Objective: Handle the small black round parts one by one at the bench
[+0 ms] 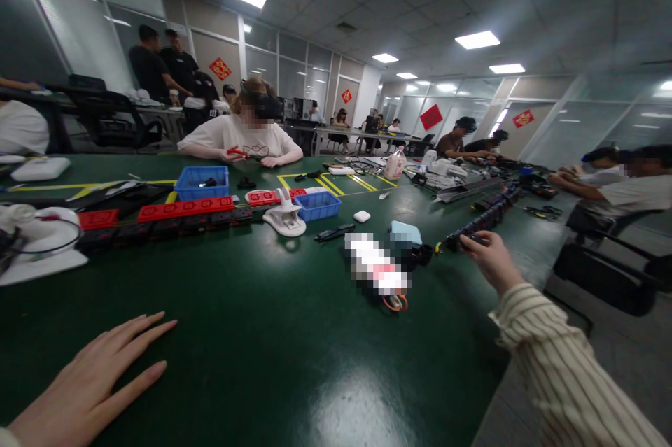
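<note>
My left hand [97, 377] lies over the green tabletop [236, 335] at the lower left, fingers stretched out and nothing in them. At the right table edge, my right hand [493, 261] is closed, thumb and fingers pinched at a small dark item that I cannot make out. Just beyond it runs a row of dark parts [486, 216]. To its left stand black cylindrical pieces [417, 256] and a light blue case [405, 233]. Nearby lies a blurred white and pink object [375, 264], with orange-handled scissors [396, 302] partly showing beneath it.
Red and black socket strips [183, 208] line the left side, near a blue bin [202, 183] and a second blue bin [318, 205]. A white clamp [285, 215], black tool [334, 233] and white case [361, 216] lie centrally. A co-worker [246, 129] sits opposite, holding red-handled pliers [239, 153].
</note>
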`<control>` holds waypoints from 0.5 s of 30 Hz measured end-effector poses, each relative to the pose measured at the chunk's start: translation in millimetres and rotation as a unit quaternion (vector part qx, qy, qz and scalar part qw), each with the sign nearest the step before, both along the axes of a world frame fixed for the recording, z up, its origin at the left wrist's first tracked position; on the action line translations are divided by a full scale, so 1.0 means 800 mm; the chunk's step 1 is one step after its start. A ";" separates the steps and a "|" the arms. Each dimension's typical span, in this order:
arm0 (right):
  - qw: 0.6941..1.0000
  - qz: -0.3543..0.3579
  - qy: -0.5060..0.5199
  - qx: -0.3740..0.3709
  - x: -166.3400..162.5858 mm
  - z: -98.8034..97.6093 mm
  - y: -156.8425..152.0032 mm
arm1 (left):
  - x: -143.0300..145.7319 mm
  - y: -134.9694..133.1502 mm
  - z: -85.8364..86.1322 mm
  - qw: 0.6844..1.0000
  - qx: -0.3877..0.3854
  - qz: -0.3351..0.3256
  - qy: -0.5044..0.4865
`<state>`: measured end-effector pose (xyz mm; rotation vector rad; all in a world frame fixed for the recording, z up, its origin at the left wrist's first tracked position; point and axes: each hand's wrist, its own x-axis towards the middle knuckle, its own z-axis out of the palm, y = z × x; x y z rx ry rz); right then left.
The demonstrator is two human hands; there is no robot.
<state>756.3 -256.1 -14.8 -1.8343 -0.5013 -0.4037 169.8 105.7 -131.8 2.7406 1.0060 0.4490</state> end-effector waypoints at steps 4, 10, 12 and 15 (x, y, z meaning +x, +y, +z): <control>0.996 -0.073 -0.020 0.052 -0.015 -0.022 0.050 | 0.001 -0.002 0.004 1.000 0.003 0.004 0.007; 0.993 -0.100 -0.060 0.032 -0.034 -0.032 0.064 | -0.001 -0.003 0.005 1.000 0.005 0.008 0.016; 0.992 -0.111 -0.054 0.019 -0.034 -0.034 0.061 | -0.002 -0.001 0.002 1.000 0.006 0.004 0.019; 0.995 -0.093 -0.035 -0.009 -0.031 -0.040 0.058 | -0.004 0.002 -0.002 1.000 0.010 0.002 0.022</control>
